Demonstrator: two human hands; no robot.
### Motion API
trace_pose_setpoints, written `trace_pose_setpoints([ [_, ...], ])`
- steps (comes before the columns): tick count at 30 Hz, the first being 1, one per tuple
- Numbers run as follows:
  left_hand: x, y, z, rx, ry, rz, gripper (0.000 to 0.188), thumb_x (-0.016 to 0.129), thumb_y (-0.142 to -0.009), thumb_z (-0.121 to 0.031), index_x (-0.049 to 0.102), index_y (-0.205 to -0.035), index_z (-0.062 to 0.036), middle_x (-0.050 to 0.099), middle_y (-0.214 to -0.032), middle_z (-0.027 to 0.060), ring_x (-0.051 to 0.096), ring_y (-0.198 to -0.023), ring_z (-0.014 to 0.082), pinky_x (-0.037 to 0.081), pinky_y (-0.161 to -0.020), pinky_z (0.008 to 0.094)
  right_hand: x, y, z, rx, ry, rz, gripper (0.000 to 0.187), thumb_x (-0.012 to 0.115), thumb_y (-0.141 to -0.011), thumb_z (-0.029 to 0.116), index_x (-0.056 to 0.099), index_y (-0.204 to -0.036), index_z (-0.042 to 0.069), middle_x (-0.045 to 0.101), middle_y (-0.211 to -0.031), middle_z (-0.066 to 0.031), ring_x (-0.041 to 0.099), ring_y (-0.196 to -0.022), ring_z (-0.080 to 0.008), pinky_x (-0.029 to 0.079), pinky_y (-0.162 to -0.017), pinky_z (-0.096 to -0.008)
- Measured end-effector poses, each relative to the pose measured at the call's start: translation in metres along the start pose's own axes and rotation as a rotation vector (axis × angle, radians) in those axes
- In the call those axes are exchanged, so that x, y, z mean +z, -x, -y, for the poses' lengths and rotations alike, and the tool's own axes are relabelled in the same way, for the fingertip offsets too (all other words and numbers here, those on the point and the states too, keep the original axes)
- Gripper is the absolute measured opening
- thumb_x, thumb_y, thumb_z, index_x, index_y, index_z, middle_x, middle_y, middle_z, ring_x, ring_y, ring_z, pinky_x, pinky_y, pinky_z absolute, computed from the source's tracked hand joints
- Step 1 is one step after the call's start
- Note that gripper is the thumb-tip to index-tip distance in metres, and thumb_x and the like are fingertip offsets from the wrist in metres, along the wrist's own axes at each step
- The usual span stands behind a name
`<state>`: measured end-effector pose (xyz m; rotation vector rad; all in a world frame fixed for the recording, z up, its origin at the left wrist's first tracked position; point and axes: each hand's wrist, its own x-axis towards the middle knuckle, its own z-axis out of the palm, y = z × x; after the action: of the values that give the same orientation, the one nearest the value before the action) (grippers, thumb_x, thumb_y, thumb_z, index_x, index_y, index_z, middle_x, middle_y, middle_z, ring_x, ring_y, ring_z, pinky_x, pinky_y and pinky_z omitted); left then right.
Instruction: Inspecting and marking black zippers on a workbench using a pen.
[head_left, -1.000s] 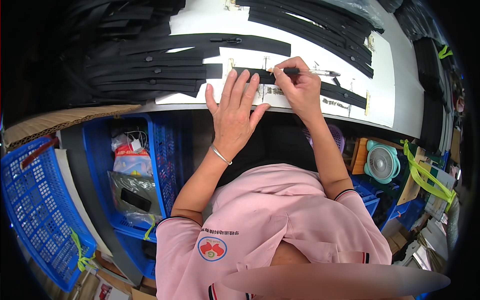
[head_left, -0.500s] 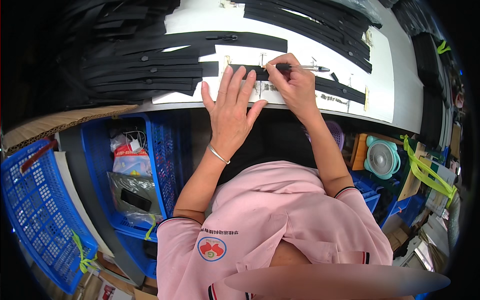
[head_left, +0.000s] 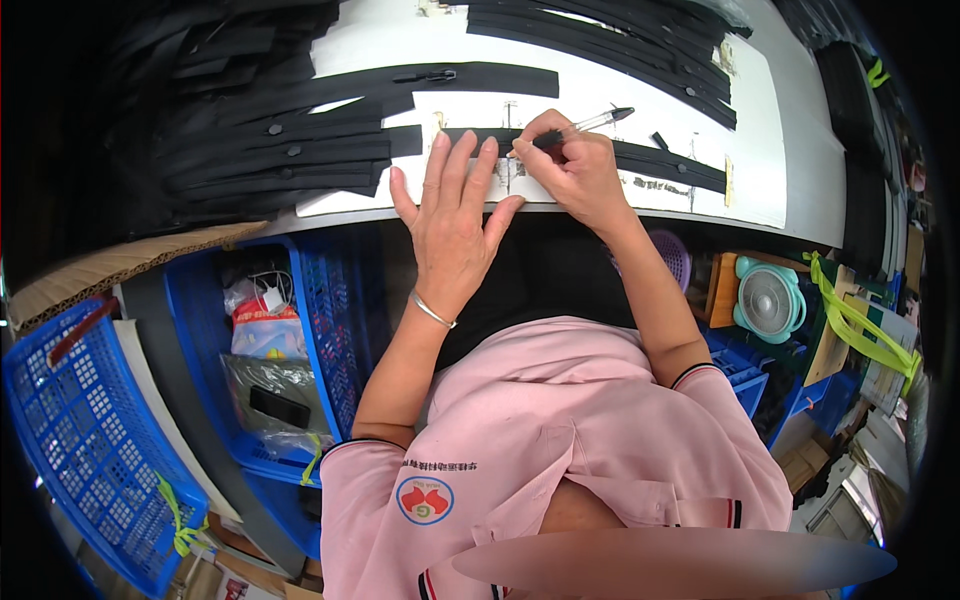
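Observation:
My right hand point(head_left: 582, 178) grips a clear-barrelled pen point(head_left: 602, 119) with a black grip part. Its tip is at the near edge of a narrow black fabric strip point(head_left: 655, 160), and its free end points away to the right. My left hand point(head_left: 453, 225) lies open and flat, fingertips pressing on the strip left of the pen. The strip rests on a white board point(head_left: 755, 165) with drawn marks and yellowish tape pieces. Both hands cover part of the strip. A small black cap-like piece point(head_left: 659, 141) lies just beyond it.
Black strips with round dark buttons point(head_left: 293, 151) lie to the left, and one farther strip bears a zipper pull point(head_left: 442, 76). More black strips point(head_left: 610, 55) lie at the far right. Blue crates point(head_left: 105, 400) and a turquoise fan point(head_left: 770, 299) stand below the table.
My right hand has shifted slightly, taking the pen tip from the strip's far side toward its near edge. The pen's free end has swung farther away. My left hand stays on the strip.

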<state>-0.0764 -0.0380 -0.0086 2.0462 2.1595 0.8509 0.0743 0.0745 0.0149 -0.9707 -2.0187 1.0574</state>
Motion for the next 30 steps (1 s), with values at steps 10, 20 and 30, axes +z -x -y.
trace_pose_setpoints([
  [10,0.001,0.0,0.001,0.005,-0.006,0.026,0.068,0.075,-0.091,-0.043,0.054,-0.15,-0.0173,0.051,-0.152,0.0054,0.036,-0.151,0.0259,0.007,-0.122,0.0603,-0.04,0.02,-0.007,0.085,-0.157,-0.255,0.006,0.068,-0.096,0.007,0.067,-0.094,0.001,0.072,-0.077,-0.0038,0.063,-0.067,-0.0045,0.047,-0.059,-0.0211],
  [20,0.001,0.0,-0.003,0.009,-0.029,0.034,0.071,0.076,-0.091,-0.041,0.052,-0.152,-0.0148,0.047,-0.157,0.0066,0.033,-0.152,0.0281,0.005,-0.123,0.0614,-0.074,0.036,-0.042,0.157,0.016,-0.392,0.011,0.069,-0.095,0.011,0.065,-0.09,0.003,0.062,-0.063,0.0025,0.049,-0.056,-0.0013,0.039,-0.053,-0.0214],
  [30,0.026,-0.026,-0.075,0.205,0.202,0.135,0.067,0.072,-0.093,-0.042,0.054,-0.148,-0.0092,0.053,-0.15,0.0093,0.044,-0.142,0.0284,0.013,-0.122,0.0625,-0.07,0.034,-0.039,0.136,0.017,-0.4,0.014,0.071,-0.094,0.012,0.066,-0.089,0.001,0.061,-0.064,0.0005,0.048,-0.052,-0.0027,0.038,-0.05,-0.0233],
])
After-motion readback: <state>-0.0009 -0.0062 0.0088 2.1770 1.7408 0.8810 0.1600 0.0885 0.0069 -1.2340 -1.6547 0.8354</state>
